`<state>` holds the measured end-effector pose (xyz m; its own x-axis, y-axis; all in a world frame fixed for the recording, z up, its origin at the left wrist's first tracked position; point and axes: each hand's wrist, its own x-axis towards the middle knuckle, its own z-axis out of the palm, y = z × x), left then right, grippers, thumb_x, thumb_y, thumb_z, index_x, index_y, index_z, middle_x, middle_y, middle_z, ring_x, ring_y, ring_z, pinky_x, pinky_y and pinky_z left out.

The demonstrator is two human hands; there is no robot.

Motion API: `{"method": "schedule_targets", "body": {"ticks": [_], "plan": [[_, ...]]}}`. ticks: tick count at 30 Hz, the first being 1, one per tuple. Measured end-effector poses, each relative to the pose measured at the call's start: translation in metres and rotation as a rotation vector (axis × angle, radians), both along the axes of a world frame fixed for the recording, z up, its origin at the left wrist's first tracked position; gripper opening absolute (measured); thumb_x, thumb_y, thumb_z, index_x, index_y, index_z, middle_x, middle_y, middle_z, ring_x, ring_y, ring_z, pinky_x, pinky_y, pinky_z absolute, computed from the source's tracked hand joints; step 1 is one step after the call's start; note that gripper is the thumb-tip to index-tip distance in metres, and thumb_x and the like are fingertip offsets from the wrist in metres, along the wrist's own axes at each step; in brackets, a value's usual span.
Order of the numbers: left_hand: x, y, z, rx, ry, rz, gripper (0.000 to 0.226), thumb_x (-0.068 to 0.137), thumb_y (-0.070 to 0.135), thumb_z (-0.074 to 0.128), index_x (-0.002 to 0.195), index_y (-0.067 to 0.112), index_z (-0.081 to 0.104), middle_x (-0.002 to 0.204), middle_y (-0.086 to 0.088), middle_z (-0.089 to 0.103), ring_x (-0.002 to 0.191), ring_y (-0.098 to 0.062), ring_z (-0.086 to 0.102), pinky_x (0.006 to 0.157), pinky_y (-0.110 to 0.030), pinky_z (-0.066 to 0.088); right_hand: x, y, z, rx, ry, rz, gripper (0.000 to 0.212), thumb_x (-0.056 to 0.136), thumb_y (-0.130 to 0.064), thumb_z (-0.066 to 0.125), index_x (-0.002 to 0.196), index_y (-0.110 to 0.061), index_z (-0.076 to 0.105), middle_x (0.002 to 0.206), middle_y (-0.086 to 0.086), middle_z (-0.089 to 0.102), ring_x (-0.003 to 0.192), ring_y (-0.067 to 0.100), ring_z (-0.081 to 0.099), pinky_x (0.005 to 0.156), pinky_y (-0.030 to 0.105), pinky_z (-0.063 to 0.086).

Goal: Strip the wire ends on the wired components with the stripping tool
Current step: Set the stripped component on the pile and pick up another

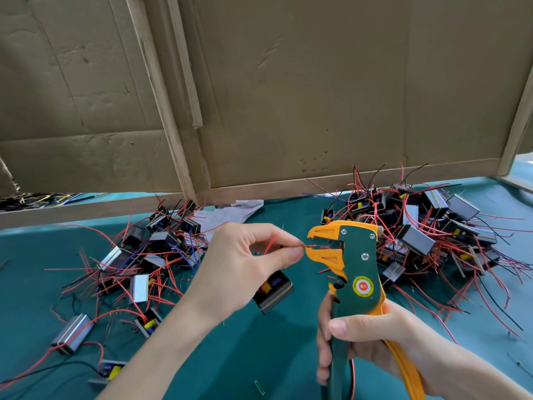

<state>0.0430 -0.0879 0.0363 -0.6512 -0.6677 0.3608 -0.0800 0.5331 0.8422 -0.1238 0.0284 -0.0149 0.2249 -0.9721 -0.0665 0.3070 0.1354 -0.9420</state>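
Stripping tool (357, 272): green body, orange jaws and one orange handle, round red-and-yellow sticker on its side; held upright above the table (259, 356), jaws pointing left.

Right hand (366, 336): wrapped round the tool's handles, thumb across the green one, fingers curled behind.

Left hand (245, 255): just left of the tool's jaws; thumb and forefinger pinch a red wire (310, 245), other fingers loosely curled.

Red wire: runs from the pinch rightward, its end lying between the tool's jaws, which stand slightly apart around it.

Component (274, 293): dark block with a yellow part, lower left of the tool's jaws, under the left hand; whether it hangs or rests on the table cannot be told.

Left pile (150, 255): blocks with red, black and blue leads, well left of the tool; a few singles strewn nearer the viewer.

Right pile (427, 226): larger heap of like blocks, just behind and right of the tool, red and black leads fanning out.

Red scraps (328, 274): short bits on the green surface, just left of the tool's body.

White sheet (230, 215): crumpled, behind and left of the tool.

Cardboard wall (288, 82): brown panels with wooden strips, standing behind the tool.
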Motion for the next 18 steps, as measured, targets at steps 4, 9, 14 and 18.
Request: {"method": "schedule_targets", "body": {"ticks": [4, 9, 14, 18], "plan": [[0.001, 0.000, 0.001, -0.001, -0.024, -0.008, 0.010, 0.081, 0.014, 0.075, 0.078, 0.023, 0.076, 0.068, -0.008, 0.069, 0.052, -0.006, 0.049, 0.050, -0.014, 0.041, 0.000, 0.001, 0.001, 0.016, 0.021, 0.005, 0.020, 0.070, -0.016, 0.073, 0.075, -0.001, 0.062, 0.071, 0.027, 0.062, 0.066, 0.038, 0.065, 0.066, 0.041, 0.056], [0.004, -0.003, 0.003, -0.060, -0.079, -0.011, 0.011, 0.080, 0.017, 0.076, 0.076, 0.027, 0.075, 0.072, -0.001, 0.072, 0.070, -0.025, 0.064, 0.066, -0.034, 0.051, 0.003, 0.003, 0.000, 0.048, 0.056, -0.049, 0.022, 0.065, -0.022, 0.079, 0.065, -0.007, 0.062, 0.056, 0.022, 0.059, 0.047, 0.031, 0.060, 0.050, 0.033, 0.053], [0.002, -0.009, -0.003, -0.134, -0.154, 0.031, 0.008, 0.081, 0.019, 0.075, 0.074, 0.023, 0.076, 0.064, 0.012, 0.068, 0.059, -0.005, 0.056, 0.061, -0.016, 0.045, 0.013, 0.001, -0.011, 0.068, 0.095, -0.197, 0.038, 0.058, -0.033, 0.080, 0.050, -0.008, 0.052, 0.043, 0.016, 0.049, 0.032, 0.024, 0.047, 0.037, 0.024, 0.041], [-0.004, -0.013, -0.015, -0.185, -0.237, 0.138, 0.012, 0.083, 0.018, 0.072, 0.072, 0.021, 0.072, 0.065, 0.009, 0.066, 0.060, -0.006, 0.055, 0.064, -0.017, 0.044, 0.015, -0.004, -0.018, 0.128, -0.054, -0.162, 0.033, 0.054, -0.026, 0.085, 0.062, -0.005, 0.060, 0.056, 0.022, 0.055, 0.046, 0.031, 0.057, 0.049, 0.036, 0.051]]}}
